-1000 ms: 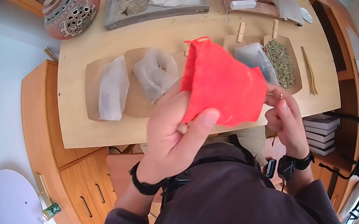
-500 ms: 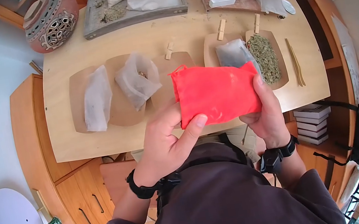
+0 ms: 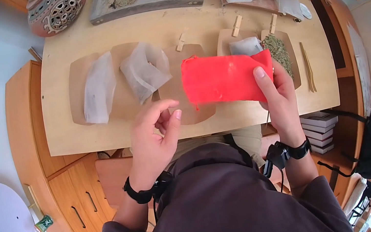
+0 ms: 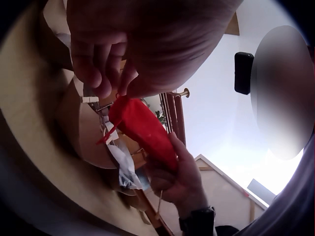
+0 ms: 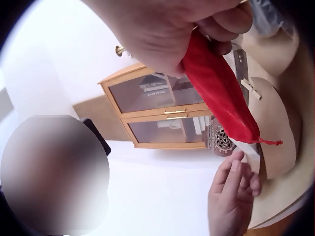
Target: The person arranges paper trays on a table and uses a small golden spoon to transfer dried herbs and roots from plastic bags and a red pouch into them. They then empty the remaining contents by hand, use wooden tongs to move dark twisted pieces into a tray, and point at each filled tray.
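Observation:
A red drawstring pouch (image 3: 221, 80) is in my right hand (image 3: 285, 106), thumb in front, gripped at its right end. Its cord dangles at the other end, which also shows in the right wrist view (image 5: 270, 142). From beneath the same hand pokes a thin stick (image 4: 160, 202). Loosely bent and empty, my left hand (image 3: 149, 135) hovers left of the pouch, above the table's front edge. Behind the pouch lie a brown paper tray (image 3: 175, 73), a bag with dark contents (image 3: 245, 46) and a tray's dried herbs (image 3: 277, 47), the latter two partly hidden.
Two white gauze bags (image 3: 99, 91) (image 3: 145, 71) lie on brown trays at the left. Wooden clothespins (image 3: 237, 25) stand at several trays. Tweezers (image 3: 308, 67) lie far right. A grey wooden tray (image 3: 147, 10), a patterned pot (image 3: 59, 11) and a slatted rack (image 3: 265, 5) line the back.
My left hand has let go of the pouch and drawn back left. The right hand, first beside the pouch, has taken hold of its right end. The pouch now lies flatter and level.

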`<act>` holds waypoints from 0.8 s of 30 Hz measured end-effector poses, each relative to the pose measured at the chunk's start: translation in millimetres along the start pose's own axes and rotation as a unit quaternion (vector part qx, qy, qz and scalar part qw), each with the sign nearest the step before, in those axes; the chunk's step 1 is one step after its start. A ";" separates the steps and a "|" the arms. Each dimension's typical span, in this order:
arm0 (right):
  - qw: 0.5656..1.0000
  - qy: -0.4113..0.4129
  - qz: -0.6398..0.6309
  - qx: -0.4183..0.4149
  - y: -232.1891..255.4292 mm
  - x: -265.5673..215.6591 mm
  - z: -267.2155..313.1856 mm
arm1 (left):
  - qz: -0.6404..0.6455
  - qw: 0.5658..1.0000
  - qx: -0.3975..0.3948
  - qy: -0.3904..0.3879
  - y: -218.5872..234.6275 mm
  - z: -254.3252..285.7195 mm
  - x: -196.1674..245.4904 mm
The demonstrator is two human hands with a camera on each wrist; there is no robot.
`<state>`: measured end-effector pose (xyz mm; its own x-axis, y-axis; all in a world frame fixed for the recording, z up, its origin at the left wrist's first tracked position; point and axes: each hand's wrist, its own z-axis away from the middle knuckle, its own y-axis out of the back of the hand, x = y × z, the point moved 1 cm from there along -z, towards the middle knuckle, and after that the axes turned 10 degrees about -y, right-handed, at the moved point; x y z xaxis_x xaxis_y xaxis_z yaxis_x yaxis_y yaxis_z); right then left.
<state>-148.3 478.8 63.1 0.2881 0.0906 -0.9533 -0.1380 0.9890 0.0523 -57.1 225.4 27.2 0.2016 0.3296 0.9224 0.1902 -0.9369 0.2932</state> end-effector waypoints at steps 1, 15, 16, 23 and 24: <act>0.999 0.045 0.023 0.015 -5.3 -1.2 -3.3 | -0.022 1.000 -0.001 0.003 1.2 2.2 0.1; 0.896 0.218 0.387 -0.004 -51.0 -40.7 -15.5 | -0.105 0.994 -0.031 0.003 -3.7 19.0 -9.0; 0.890 0.227 0.396 -0.001 -52.6 -41.8 -15.4 | -0.106 0.994 -0.032 0.003 -3.2 19.2 -9.2; 0.878 0.281 0.388 -0.001 -59.4 -50.4 -16.2 | -0.104 0.994 -0.035 -0.004 -2.1 19.1 -8.6; 0.886 0.278 0.372 -0.002 -61.0 -52.1 -15.7 | -0.103 0.994 -0.034 -0.006 -2.3 19.7 -9.1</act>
<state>-169.7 411.9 104.9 -0.3940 0.6455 -0.6543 -0.0967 0.6789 0.7279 -40.5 226.9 13.3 0.1768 0.5169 0.8376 0.1632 -0.8546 0.4930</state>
